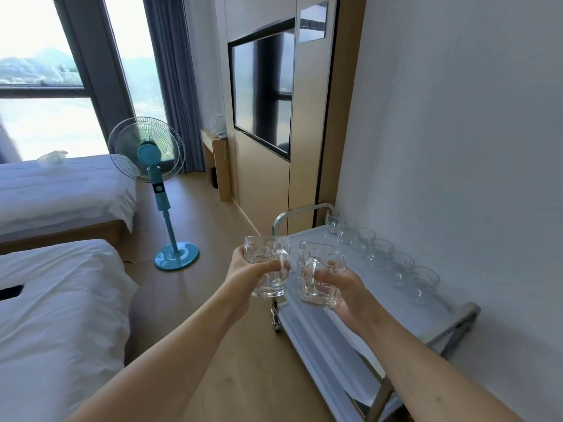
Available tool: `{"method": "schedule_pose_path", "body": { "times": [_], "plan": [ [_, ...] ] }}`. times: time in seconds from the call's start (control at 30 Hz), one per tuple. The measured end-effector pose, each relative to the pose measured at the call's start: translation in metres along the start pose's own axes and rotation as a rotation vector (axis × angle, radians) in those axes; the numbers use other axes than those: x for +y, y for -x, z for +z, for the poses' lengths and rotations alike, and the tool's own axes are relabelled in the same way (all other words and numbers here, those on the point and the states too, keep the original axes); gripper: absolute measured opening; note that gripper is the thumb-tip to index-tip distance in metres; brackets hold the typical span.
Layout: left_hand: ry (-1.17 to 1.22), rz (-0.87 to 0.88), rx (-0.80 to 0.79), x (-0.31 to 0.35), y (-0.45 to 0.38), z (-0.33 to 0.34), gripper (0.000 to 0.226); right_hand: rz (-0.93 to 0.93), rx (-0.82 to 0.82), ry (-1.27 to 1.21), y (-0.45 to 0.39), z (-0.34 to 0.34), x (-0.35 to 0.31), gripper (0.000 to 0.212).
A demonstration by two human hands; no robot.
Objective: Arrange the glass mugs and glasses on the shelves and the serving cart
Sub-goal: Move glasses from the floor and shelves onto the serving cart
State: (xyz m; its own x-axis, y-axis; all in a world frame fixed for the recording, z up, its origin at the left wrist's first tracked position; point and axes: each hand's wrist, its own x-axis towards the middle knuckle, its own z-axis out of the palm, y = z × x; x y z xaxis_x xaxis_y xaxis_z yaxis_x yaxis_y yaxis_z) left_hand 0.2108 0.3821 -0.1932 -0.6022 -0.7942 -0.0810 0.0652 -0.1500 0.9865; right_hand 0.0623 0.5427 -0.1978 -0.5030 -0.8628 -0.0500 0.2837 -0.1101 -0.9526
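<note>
My left hand [243, 271] grips a clear glass mug [269, 266] around its body, held upright in the air beside the cart. My right hand [344, 287] grips a second glass mug [318, 274], handle toward me, above the near edge of the serving cart's top shelf [380, 296]. Both mugs hang side by side, almost touching. Several glass mugs [382, 249] stand in a row along the wall side of the top shelf. A lower cart shelf [329, 351] shows underneath.
The metal cart stands against the white wall on the right, its handle [292, 213] at the far end. A turquoise standing fan [158, 190] is on the wooden floor to the left. Two white beds [54, 315] fill the left side. A wall screen [262, 95] hangs ahead.
</note>
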Motion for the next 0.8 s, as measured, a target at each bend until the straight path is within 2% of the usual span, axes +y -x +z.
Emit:
{"method": "schedule_pose_path", "body": {
  "times": [0.07,0.2,0.23,0.4,0.57,0.7,0.8],
  "plan": [
    [-0.012,-0.006,-0.010,-0.002,-0.025,0.008,0.109,0.010,-0.004,0.001,-0.023,-0.011,-0.003,0.086],
    [0.004,-0.022,0.006,-0.006,-0.072,0.021,0.108,0.053,-0.038,-0.056,-0.070,-0.034,-0.004,0.055],
    [0.007,-0.030,0.008,-0.008,-0.084,0.024,0.111,0.065,-0.033,-0.073,-0.082,-0.040,-0.002,0.054],
    [0.013,-0.076,0.000,-0.023,-0.137,0.030,0.112,0.112,-0.007,-0.089,-0.128,-0.065,0.009,0.060],
    [-0.001,-0.129,-0.030,-0.043,-0.191,0.027,0.099,0.154,0.077,-0.090,-0.167,-0.078,0.025,0.062],
    [0.026,-0.167,-0.081,-0.056,-0.234,0.028,0.109,0.158,0.107,-0.077,-0.197,-0.083,0.039,0.070],
    [0.031,-0.198,-0.146,-0.063,-0.270,0.024,0.115,0.156,0.173,-0.089,-0.224,-0.080,0.049,0.068]
  ]
}}
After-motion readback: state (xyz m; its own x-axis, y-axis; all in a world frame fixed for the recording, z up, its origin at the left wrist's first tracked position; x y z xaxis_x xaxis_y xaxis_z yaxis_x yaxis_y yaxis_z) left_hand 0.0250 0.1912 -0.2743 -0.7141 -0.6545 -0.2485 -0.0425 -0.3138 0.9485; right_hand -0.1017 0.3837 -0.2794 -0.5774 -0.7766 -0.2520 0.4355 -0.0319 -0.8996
